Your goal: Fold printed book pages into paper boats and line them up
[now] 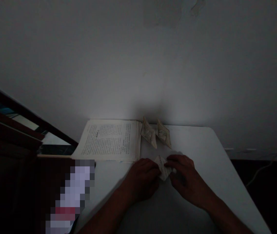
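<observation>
A small diamond of folded printed paper (163, 167) is between my two hands, just above or on the white table. My left hand (144, 177) is closed on its left side, the fingers curled with the thumb hidden. On the opposite side, my right hand (183, 172) pinches the paper's right edge, index finger and thumb bent around it. Beyond my hands, two folded paper boats (149, 134) stand side by side near the wall, both made of printed paper.
An open book or stack of printed pages (109, 139) lies at the table's back left. A blurred-out phone-like object (72, 195) is at the near left. The white table (197, 139) meets a pale wall (128, 65). A thin cable (257, 172) runs at the right.
</observation>
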Demonstrator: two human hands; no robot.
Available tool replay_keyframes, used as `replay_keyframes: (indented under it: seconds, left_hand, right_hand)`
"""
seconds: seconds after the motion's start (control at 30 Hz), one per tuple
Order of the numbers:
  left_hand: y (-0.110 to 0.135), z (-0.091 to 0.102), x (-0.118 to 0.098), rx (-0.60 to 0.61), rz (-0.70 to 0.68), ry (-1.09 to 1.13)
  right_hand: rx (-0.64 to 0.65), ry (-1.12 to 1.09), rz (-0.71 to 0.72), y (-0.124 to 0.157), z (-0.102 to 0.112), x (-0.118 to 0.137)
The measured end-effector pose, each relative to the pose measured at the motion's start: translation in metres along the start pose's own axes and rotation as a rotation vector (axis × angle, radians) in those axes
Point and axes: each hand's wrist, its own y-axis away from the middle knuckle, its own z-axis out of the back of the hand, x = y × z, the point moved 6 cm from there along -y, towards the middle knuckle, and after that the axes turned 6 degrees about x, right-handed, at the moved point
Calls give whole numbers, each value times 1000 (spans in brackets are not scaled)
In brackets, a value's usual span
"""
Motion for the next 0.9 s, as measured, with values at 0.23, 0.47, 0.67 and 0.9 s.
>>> replay_keyframes:
  seconds: [0.23, 0.47, 0.67, 0.9]
  left_hand:
    - [-1, 0, -3, -4, 21, -48]
    - [-3, -8, 1, -46, 166, -186]
    - [-6, -10, 3, -102, 208, -258]
    - [-10, -13, -2, -90, 183, -350]
  right_hand:
    - [-50, 85, 86, -1, -3, 2]
    - [-96, 145, 104, -5, -13, 5]
    - [-136, 196, 109, -5, -18, 4]
    - [-113, 216, 31, -8, -23, 1]
